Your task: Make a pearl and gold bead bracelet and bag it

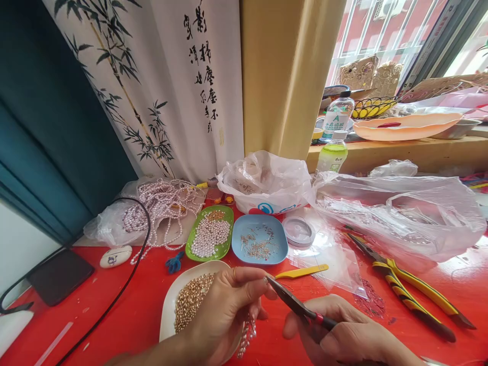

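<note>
My left hand [229, 302] pinches a piece too small to make out, and a strand of shiny pinkish beads [247, 336] hangs below its fingers. In my right hand [345, 328] is a pair of small needle-nose pliers [292, 300] with dark handles; its tips meet the left fingertips, so the jaws are partly hidden. Partly behind my left hand lies a cream dish of gold beads [192, 300]. Farther back are a green tray [231, 239] of pearly and gold beads and a blue tray [238, 218] with small metal pins. Yellow tweezers [305, 272] lie beyond the pliers.
Large yellow-black pliers [412, 290] rest at right, below a plastic bag [450, 203]. A bag-lined tub [251, 206] stands at the back. Pink bead strings [160, 203], a black cable [129, 284] and a dark phone-like slab [61, 277] are at left. Bottles [332, 155] stand near the window.
</note>
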Available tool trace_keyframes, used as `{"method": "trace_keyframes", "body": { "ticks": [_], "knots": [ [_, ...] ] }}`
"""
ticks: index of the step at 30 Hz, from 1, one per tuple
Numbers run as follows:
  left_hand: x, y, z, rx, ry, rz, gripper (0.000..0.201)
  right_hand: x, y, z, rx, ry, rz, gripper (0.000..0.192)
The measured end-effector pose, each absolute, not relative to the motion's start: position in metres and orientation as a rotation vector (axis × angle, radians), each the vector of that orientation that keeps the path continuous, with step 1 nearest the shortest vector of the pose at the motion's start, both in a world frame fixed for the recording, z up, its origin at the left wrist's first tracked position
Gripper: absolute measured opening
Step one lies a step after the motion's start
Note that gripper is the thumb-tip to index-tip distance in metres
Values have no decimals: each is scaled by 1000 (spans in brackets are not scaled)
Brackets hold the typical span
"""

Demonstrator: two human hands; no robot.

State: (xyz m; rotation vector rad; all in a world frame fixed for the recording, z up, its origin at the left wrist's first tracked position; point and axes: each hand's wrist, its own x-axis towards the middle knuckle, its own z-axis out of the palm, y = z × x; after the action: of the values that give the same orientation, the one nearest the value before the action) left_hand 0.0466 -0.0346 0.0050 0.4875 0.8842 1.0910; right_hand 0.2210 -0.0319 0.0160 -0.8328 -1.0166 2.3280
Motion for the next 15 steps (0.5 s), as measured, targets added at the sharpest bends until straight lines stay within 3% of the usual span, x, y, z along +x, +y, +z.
{"method": "trace_keyframes", "body": {
  "ticks": [9,15],
  "knots": [
    [47,-35,12,635,1006,1184,11,219,-31,6,-1123,-1137,2219,28],
    [46,-37,11,684,1086,1196,12,217,-34,6,-1319,-1369,1968,26]
  ]
}}
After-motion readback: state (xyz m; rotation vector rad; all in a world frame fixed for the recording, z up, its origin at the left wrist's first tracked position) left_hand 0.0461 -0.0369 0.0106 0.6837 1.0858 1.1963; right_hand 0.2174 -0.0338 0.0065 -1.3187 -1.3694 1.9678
